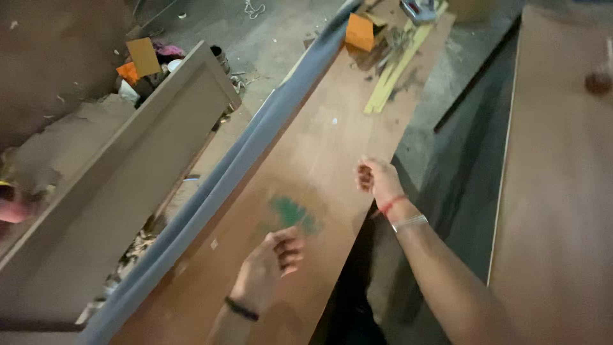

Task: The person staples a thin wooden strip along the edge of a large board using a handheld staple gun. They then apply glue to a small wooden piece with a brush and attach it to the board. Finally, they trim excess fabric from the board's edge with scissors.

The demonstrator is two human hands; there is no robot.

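Note:
A long brown plywood board (319,147) runs from the near left to the far right, with a green smudge (292,213) on its face. My left hand (271,265) hovers over the near part of the board, fingers curled loosely and holding nothing. My right hand (378,180) is at the board's right edge, fingers curled inward; no object shows in it, and whether it touches the edge is unclear. A grey strip (230,176) lies along the board's left side.
A tall grey panel (121,185) leans at the left. An orange block (359,31), yellow strips (389,80) and a tool (418,9) lie at the board's far end. Another brown sheet (562,191) lies at the right beyond a dark gap. Scraps litter the floor at the left.

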